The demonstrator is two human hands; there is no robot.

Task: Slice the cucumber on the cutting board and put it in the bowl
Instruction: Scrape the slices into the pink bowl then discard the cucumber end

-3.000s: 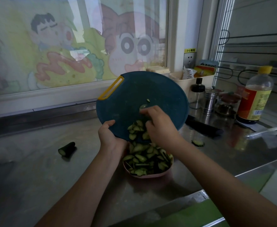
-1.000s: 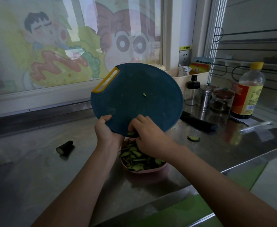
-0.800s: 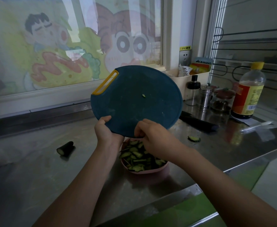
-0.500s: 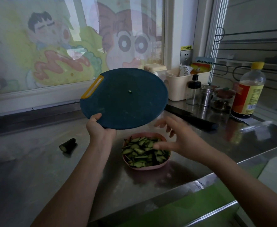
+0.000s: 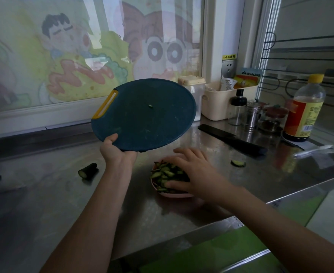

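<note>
The left hand (image 5: 118, 154) grips the round blue cutting board (image 5: 144, 115), held clear at twelve o'clock. The right hand (image 5: 191, 170), spread flat, probably steadies the pink bowl (image 5: 174, 195).

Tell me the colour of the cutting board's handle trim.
Yellow handle trim on the dark teal cutting board; head view.

A small yellow sticker (image 5: 229, 56) on the white window frame, above and just behind the cream plastic bin (image 5: 221, 104), reads "小心触电" in dark characters. It sits directly over a white wall socket (image 5: 229, 68). A blue and orange packet (image 5: 248, 75) standing in the bin carries a line of dark lettering too small to read. To the right of the bin, the red and yellow label (image 5: 303, 117) on a clear yellow-capped bottle bears fine print and a barcode, both illegible.
</note>
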